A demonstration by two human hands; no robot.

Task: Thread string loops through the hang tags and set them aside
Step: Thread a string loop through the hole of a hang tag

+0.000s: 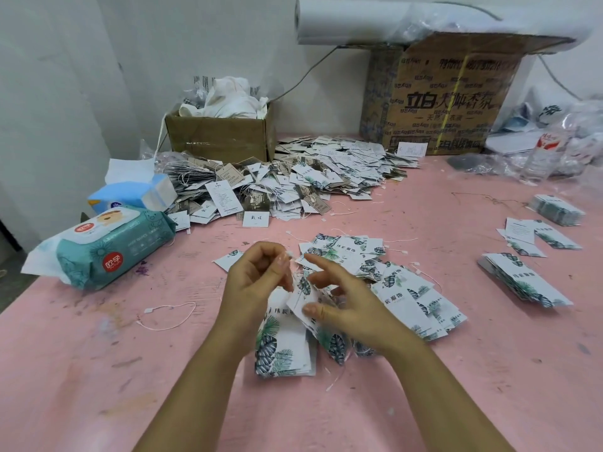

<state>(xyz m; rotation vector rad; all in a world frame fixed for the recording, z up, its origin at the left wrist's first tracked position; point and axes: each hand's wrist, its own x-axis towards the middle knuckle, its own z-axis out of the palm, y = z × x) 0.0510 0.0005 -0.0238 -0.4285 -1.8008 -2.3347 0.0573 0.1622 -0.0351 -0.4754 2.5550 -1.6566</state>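
My left hand (261,278) is raised over the pink table, fingers curled, pinching the small white clasp of a string loop (288,254). My right hand (339,301) is beside it with fingers spread; its thumb and lower fingers hold white leaf-printed hang tags (303,300) between the two hands. A stack of the same tags (284,347) lies under my wrists. More tags with strings (408,288) are fanned out to the right. One loose string loop (169,316) lies on the table at the left.
A big heap of tags with strings (293,181) covers the back of the pink table (98,370). Wet-wipe pack (107,246) and tissue pack (133,192) at left. Two cardboard boxes (222,135) (443,102) behind. Tag stacks (525,282) (554,208) at right.
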